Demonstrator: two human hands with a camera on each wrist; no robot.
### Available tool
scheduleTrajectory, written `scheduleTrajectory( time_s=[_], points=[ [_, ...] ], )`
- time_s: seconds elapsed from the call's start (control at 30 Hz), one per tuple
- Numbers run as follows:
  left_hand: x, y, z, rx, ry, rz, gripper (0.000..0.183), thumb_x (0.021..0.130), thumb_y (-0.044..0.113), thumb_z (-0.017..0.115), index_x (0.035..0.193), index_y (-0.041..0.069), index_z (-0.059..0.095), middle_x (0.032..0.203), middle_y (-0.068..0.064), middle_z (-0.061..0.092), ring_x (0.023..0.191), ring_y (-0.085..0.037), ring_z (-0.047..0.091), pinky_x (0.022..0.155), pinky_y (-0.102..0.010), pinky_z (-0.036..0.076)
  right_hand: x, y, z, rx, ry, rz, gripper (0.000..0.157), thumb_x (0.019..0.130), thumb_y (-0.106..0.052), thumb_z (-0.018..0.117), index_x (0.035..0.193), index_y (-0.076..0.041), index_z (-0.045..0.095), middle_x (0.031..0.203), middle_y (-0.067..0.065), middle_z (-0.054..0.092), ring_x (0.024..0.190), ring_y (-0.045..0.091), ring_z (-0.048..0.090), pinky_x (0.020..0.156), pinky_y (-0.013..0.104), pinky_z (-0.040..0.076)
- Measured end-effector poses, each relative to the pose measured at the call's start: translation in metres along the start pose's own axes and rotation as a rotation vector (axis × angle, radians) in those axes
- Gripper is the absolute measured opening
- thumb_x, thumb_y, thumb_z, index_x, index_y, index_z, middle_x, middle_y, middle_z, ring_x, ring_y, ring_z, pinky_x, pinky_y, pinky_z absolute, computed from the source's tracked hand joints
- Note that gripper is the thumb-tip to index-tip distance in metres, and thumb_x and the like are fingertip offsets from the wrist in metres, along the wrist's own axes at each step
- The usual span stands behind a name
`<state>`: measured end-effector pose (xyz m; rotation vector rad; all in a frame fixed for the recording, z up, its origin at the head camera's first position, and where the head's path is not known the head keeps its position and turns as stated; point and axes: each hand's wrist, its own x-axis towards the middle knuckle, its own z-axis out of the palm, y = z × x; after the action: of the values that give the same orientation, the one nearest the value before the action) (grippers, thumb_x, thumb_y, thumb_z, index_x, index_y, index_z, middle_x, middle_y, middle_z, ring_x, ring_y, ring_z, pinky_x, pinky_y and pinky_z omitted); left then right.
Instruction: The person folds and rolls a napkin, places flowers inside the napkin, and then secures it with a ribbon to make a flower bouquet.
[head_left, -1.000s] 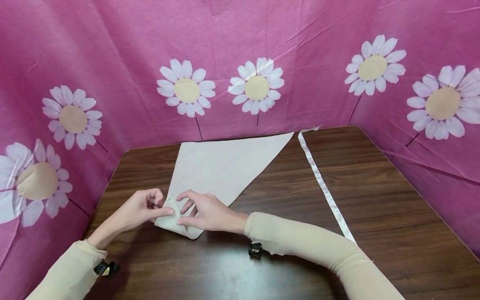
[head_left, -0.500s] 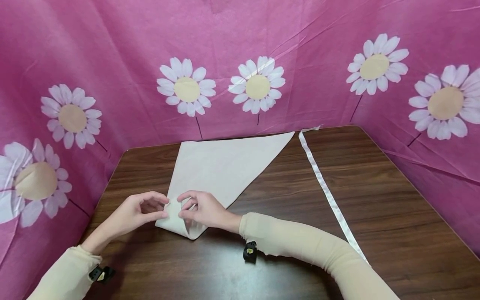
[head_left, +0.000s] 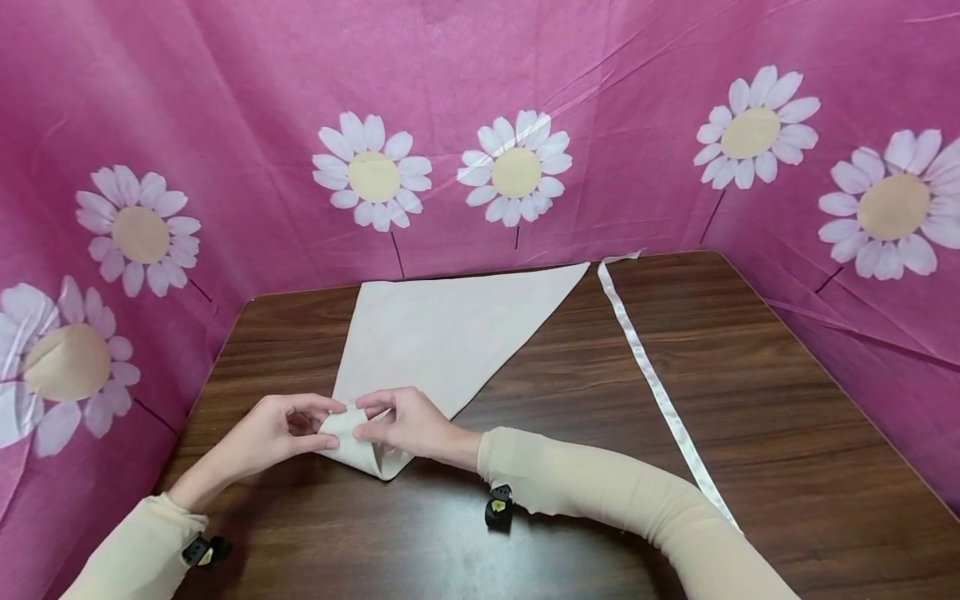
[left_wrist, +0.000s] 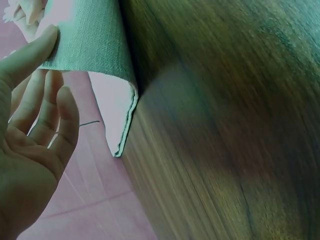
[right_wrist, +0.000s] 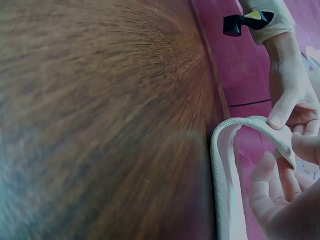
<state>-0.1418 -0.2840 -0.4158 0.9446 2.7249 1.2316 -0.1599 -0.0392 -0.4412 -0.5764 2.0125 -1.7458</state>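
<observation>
An off-white cloth (head_left: 442, 333) lies flat over the back middle of the table, with its near corner curled upward into a flap (head_left: 351, 448). My left hand (head_left: 279, 437) pinches the left side of that flap. In the left wrist view, its thumb (left_wrist: 42, 50) presses on the outer face while the other fingers sit behind the cloth. Close beside it, my right hand (head_left: 420, 427) pinches the flap between thumb and fingers from the right. The right wrist view shows the raised cloth edge (right_wrist: 235, 125) bending in an arch toward both hands.
To the right, a narrow white satin ribbon (head_left: 660, 392) runs from the back edge of the wooden table (head_left: 750, 400) toward the right forearm. A pink curtain (head_left: 450, 67) printed with daisies hangs around the back and sides.
My left hand's fingers have uncurled and come onto the cloth's flap, shifting slightly nearer the body. The flap has become smoother and rounder. My right hand has stayed nearly in place.
</observation>
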Motion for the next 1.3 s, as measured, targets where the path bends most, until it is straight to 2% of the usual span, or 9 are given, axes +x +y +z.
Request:
scheduleTrajectory(
  time_s=[0.27,0.5,0.7,0.8,0.9,1.0,1.07,1.17,1.3],
  points=[
    [0.001,0.004,0.004,0.001,0.027,0.038,0.03,0.077,0.004,0.088,0.104,0.009,0.076,0.084,0.007,0.072,0.071,-0.007,0.062,0.06,-0.021,0.051,-0.004,0.001,-0.001,-0.075,-0.027,0.023,0.034,0.09,-0.013,0.079,0.121,-0.003,0.072,0.093,-0.002,0.073,0.067,0.019,0.07,0.058,0.032,0.058],
    [0.001,0.002,0.005,-0.01,0.034,0.063,0.028,0.075,0.003,0.089,0.101,0.007,0.076,0.08,0.009,0.07,0.068,-0.007,0.061,0.058,-0.021,0.05,-0.008,0.005,0.0,0.0,-0.105,0.021,0.014,0.093,-0.011,0.076,0.104,-0.004,0.075,0.085,0.0,0.072,0.069,0.028,0.069,0.055,0.034,0.057],
    [0.0,-0.001,0.005,-0.013,0.031,0.061,0.026,0.075,0.006,0.09,0.098,0.008,0.076,0.079,0.011,0.069,0.067,-0.006,0.061,0.058,-0.021,0.05,-0.008,0.009,0.002,0.099,-0.129,0.042,0.011,0.094,-0.009,0.073,0.102,-0.002,0.073,0.083,-0.002,0.071,0.066,0.019,0.067,0.054,0.032,0.057],
    [0.0,-0.001,0.003,-0.039,-0.003,0.055,0.026,0.077,0.007,0.089,0.099,0.01,0.075,0.078,0.01,0.068,0.067,-0.007,0.06,0.057,-0.023,0.05,-0.007,0.011,0.002,0.197,-0.15,0.091,0.011,0.094,-0.006,0.073,0.103,-0.001,0.071,0.084,0.001,0.071,0.063,0.016,0.065,0.057,0.032,0.058],
    [0.001,0.0,0.001,-0.066,-0.077,0.031,0.025,0.08,0.009,0.087,0.101,0.015,0.074,0.077,0.009,0.065,0.067,-0.006,0.059,0.057,-0.025,0.052,-0.006,0.012,0.003,0.285,-0.162,0.141,0.011,0.093,-0.002,0.072,0.103,0.001,0.069,0.084,0.005,0.072,0.06,0.017,0.064,0.058,0.032,0.058],
    [0.001,0.0,-0.001,-0.083,-0.156,-0.012,0.022,0.083,0.012,0.085,0.101,0.017,0.073,0.078,0.009,0.061,0.07,-0.005,0.058,0.061,-0.026,0.054,-0.005,0.012,0.003,0.332,-0.159,0.177,0.012,0.092,0.001,0.072,0.103,0.002,0.068,0.083,0.008,0.071,0.061,0.017,0.065,0.061,0.032,0.059],
    [0.002,0.001,-0.002,-0.069,-0.175,-0.02,0.024,0.083,0.014,0.086,0.102,0.017,0.071,0.079,0.009,0.06,0.072,-0.005,0.057,0.063,-0.027,0.055,-0.005,0.012,0.003,0.35,-0.147,0.198,0.013,0.092,0.002,0.071,0.103,0.002,0.066,0.084,0.008,0.071,0.064,0.018,0.067,0.065,0.034,0.06],
    [0.003,0.0,-0.001,-0.022,-0.142,0.026,0.031,0.079,0.016,0.088,0.101,0.018,0.067,0.079,0.008,0.062,0.07,-0.008,0.058,0.061,-0.028,0.054,-0.004,0.012,0.004,0.393,-0.125,0.233,0.014,0.092,0.003,0.07,0.103,0.0,0.063,0.087,0.009,0.07,0.073,0.02,0.07,0.07,0.037,0.06],
    [0.008,0.001,0.001,0.076,-0.066,0.145,0.044,0.072,0.017,0.093,0.102,0.019,0.061,0.078,0.008,0.061,0.066,-0.011,0.059,0.057,-0.025,0.049,-0.002,0.012,0.003,0.51,-0.091,0.29,0.015,0.093,0.003,0.068,0.101,-0.004,0.057,0.093,0.011,0.07,0.086,0.026,0.071,0.077,0.041,0.06]
  ],
)
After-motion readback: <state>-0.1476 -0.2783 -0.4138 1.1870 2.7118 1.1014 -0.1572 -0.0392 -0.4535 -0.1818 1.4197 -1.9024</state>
